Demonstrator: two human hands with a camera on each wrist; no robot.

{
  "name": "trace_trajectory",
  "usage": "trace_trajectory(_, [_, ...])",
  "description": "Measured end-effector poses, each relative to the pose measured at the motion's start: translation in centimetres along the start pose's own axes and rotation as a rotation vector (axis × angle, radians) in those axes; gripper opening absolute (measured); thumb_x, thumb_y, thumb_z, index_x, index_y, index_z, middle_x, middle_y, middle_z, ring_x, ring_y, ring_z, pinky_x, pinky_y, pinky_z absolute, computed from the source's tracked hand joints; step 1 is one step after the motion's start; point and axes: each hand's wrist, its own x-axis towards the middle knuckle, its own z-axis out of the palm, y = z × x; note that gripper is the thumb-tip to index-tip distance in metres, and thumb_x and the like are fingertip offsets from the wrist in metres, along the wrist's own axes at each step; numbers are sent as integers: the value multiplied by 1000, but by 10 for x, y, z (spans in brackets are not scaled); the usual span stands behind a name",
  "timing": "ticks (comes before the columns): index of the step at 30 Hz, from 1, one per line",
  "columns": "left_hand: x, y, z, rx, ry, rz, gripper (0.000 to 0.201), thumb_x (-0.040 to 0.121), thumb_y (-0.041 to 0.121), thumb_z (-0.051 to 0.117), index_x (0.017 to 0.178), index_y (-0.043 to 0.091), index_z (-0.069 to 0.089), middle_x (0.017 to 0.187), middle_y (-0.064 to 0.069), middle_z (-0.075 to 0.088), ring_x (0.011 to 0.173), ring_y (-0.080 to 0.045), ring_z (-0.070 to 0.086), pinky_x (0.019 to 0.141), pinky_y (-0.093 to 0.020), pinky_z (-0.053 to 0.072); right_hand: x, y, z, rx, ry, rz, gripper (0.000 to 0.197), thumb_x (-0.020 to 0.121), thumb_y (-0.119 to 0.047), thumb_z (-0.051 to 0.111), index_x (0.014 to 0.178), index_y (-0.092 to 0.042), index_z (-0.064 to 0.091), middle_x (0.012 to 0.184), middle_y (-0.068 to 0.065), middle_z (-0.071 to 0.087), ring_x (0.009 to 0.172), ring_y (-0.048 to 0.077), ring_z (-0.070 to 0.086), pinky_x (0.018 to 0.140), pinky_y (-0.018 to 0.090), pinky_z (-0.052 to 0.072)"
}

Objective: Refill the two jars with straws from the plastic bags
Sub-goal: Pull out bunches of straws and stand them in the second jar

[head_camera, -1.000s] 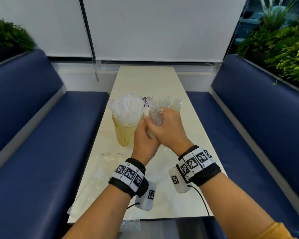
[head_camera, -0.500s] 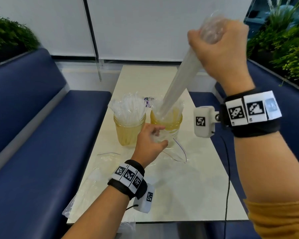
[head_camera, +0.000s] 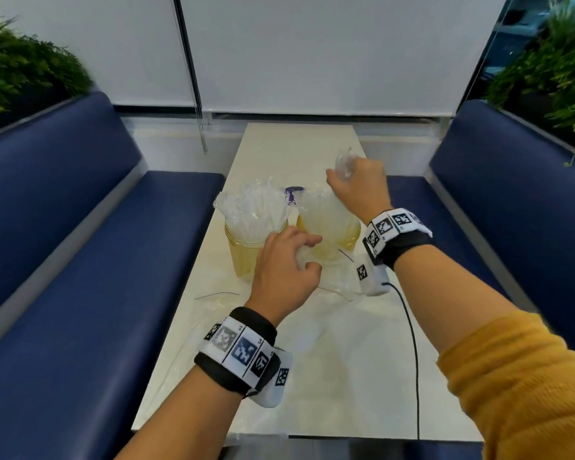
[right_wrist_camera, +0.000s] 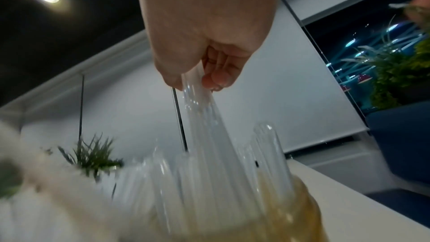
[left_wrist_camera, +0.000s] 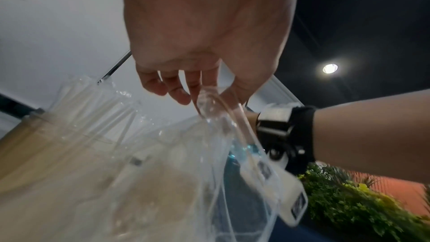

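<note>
We note two amber jars mid-worktop, side by side: the left jar (head_camera: 246,247) packed with wrapped straws (head_camera: 256,207), the right jar (head_camera: 332,234) covered by a clear plastic bag (head_camera: 322,210) holding more. Our right hand (head_camera: 359,190) pinches the bag's gathered top above the right jar; our left hand (head_camera: 283,270) grips the bag's loose lower end at that jar's near side. An emptied bag (head_camera: 193,340) lies flat toward the worktop's near-left edge.

Glossy clear plastic bag (head_camera: 326,210), amber seemingly glass jars (head_camera: 246,257), smooth pale table (head_camera: 329,376).
</note>
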Motion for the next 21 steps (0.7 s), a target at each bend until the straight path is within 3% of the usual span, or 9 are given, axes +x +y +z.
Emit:
trace_trajectory(2, [1,1,-4,-68,-16,-11,44,77,13,62,119,21,71,113,11,63,75,-8,49,82,-35,53,-9,8,15,-26,-62,31,28,87,-44,61,74,-20,60,62,-1,55,58,21,56,57,28,44])
trace_trajectory(4, [0,2,-5,-95,-19,-24,43,77,9,64,117,21,72,112,13,63,62,-11,47,74,-34,54,-18,16,26,-30,-123,78,30,84,-48,61,76,-20,59,67,1,62,63,22,61,62,31,53])
trace_trajectory(6, [-1,1,-6,-108,-15,-35,42,78,6,65,116,21,72,111,15,63,59,-11,46,71,-32,53,-25,19,28,-49,-160,129,35,81,-49,66,96,-17,63,79,5,68,74,25,65,70,34,56])
trace_trajectory(8, [-1,0,-6,-145,-12,-44,41,77,5,64,115,20,73,109,15,63,59,-9,44,71,-30,52,-30,19,23,-29,-164,130,56,76,-44,74,124,-25,52,89,3,65,81,23,61,73,34,53])
trace_trajectory(10, [-1,0,-7,-173,-8,-48,41,77,5,64,113,20,73,107,15,63,58,-8,44,69,-29,51,-28,17,17,43,-127,73,74,71,-35,81,132,-32,39,100,1,62,89,19,57,73,34,51])
trace_trajectory(12, [0,0,-9,-178,-8,-49,40,78,3,65,113,19,73,107,13,64,58,-8,44,68,-28,50,-21,17,13,81,-108,8,75,72,-29,83,134,-31,40,114,-2,60,101,17,56,80,33,50])
trace_trajectory(16, [0,2,-13,-173,-22,-54,42,75,10,63,114,21,73,110,13,64,55,-8,45,69,-30,52,-24,18,20,-138,-283,-124,39,96,-32,61,132,-18,62,130,3,64,120,24,59,100,39,48])
trace_trajectory(18, [-1,3,-14,-167,-52,-57,46,72,16,61,116,22,72,112,15,63,54,-7,47,70,-30,53,-31,17,25,-224,-354,-128,40,100,-38,53,132,-16,62,132,7,63,123,27,56,101,42,48])
trace_trajectory(21, [-4,5,-15,-151,-89,-69,51,68,24,60,118,24,70,116,17,62,54,-7,51,73,-30,54,-37,17,19,-308,-428,-153,51,101,-50,44,136,-17,59,147,8,51,140,27,39,115,44,34])
